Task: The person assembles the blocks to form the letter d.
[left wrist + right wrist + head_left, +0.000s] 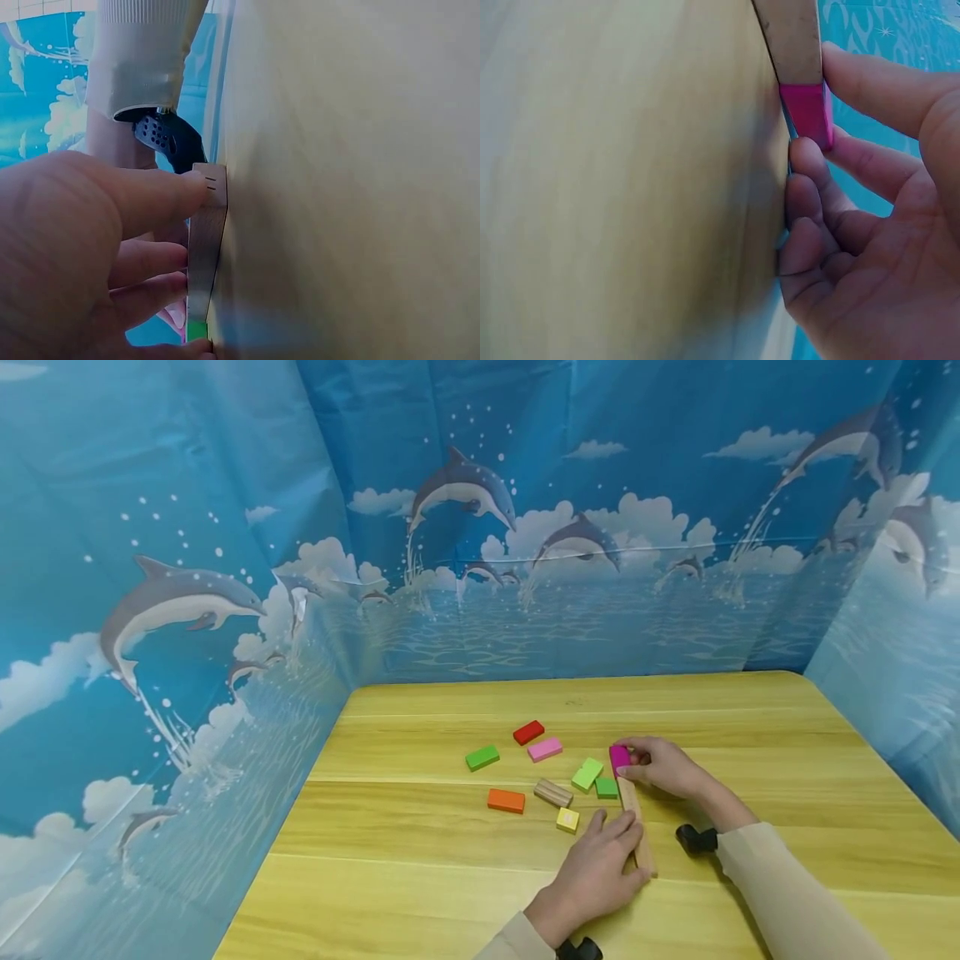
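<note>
On the table, a narrow length of plain wood point(630, 799) runs away from me, with a magenta block point(619, 757) in line at its far end. My right hand point(663, 767) pinches the magenta block between thumb and fingers, and in the right wrist view the magenta block point(807, 112) meets the wood's end. Spread over the wood's nearer part is my left hand point(600, 868). Its thumb point(161, 191) touches the near end face, which bears two short dark marks, while the other fingers rest along the wood. The left hand hides part of the wood's middle.
Left of the wood lie a green block point(607, 788), a lime block point(587, 774), a yellow block point(567, 820) and a ridged brown block point(553, 792). Farther off are orange point(506, 801), green point(482, 757), pink point(544, 749) and red point(528, 732) blocks. A dolphin-print curtain point(480, 627) surrounds the table.
</note>
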Tool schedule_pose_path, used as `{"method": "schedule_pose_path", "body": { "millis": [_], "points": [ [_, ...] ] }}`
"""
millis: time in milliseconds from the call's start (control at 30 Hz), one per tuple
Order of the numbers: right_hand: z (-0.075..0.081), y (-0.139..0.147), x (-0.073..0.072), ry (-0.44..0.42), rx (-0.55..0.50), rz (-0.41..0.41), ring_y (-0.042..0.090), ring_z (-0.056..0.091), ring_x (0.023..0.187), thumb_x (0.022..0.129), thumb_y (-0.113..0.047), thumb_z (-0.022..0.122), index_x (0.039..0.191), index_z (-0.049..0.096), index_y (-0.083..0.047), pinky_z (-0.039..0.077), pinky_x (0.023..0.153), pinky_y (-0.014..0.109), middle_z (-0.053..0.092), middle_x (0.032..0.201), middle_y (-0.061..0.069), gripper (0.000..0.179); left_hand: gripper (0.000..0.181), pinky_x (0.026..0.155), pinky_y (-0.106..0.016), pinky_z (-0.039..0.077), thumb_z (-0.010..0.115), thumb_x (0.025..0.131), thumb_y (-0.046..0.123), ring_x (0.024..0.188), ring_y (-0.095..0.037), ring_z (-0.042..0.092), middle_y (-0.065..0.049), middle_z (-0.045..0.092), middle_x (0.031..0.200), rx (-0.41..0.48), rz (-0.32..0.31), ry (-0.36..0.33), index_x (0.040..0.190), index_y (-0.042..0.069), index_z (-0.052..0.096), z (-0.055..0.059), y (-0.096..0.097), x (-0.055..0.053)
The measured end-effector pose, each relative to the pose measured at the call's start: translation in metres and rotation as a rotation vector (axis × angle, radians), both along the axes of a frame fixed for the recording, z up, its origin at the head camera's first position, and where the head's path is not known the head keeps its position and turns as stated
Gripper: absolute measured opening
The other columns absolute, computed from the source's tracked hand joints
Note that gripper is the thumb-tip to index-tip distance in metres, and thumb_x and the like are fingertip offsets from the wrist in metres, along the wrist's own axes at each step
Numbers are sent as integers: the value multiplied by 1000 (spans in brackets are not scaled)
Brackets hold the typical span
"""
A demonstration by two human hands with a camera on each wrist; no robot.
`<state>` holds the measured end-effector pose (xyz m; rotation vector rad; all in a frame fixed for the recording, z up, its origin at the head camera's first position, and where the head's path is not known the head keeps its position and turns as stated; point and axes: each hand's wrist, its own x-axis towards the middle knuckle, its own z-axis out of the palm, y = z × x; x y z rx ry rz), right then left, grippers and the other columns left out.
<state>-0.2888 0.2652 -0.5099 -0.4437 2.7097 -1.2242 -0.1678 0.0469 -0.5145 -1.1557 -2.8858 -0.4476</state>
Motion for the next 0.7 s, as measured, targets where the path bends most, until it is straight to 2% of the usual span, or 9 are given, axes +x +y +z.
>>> {"method": "schedule_pose_path", "body": {
  "millis": [200,433,700],
  "points": [
    [10,-3,4,-9,66,23,24,52,81,98,-18,68,144,51,4,46,66,35,60,98,9,54,58,109,-41,42,62,97,50,144,-32,35,8,35,159,5,14,-31,149,26,50,3,-1,2],
    [19,-6,6,-15,171,36,22,53,83,98,-21,69,146,49,3,45,68,35,59,105,12,58,57,107,-41,43,62,97,51,143,-34,36,6,34,159,26,21,-38,148,26,52,2,0,1],
    [19,-3,8,-11,184,42,20,53,75,97,-24,69,144,53,0,43,63,35,63,94,6,55,58,108,-41,43,61,98,51,143,-33,37,6,35,159,11,15,-46,148,26,51,0,1,2]
  ]
}}
